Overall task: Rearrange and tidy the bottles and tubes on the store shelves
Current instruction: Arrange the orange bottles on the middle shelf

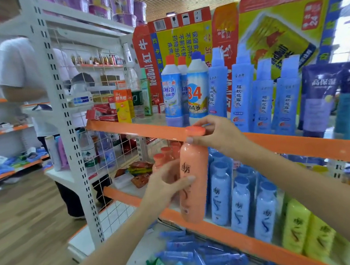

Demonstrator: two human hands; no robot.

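Observation:
I hold a tall orange bottle (193, 181) upright in front of the middle shelf. My left hand (165, 184) wraps its body from the left. My right hand (217, 134) pinches its orange cap from the right. Behind it on the middle shelf stand more orange bottles (165, 154), then light blue bottles (239, 199) and yellow-green bottles (304, 228) to the right. The top shelf carries cleaner bottles (195, 89), tall blue spray bottles (242, 91) and purple tubes (320, 98). Blue and green tubes (187, 258) lie loose on the bottom shelf.
Orange shelf edges (306, 145) run diagonally across the view. A white upright post with wire mesh (64, 116) closes the shelf's left end. A person in a white shirt (26, 86) stands behind it in the aisle. Snack packets (140, 171) lie at the middle shelf's left end.

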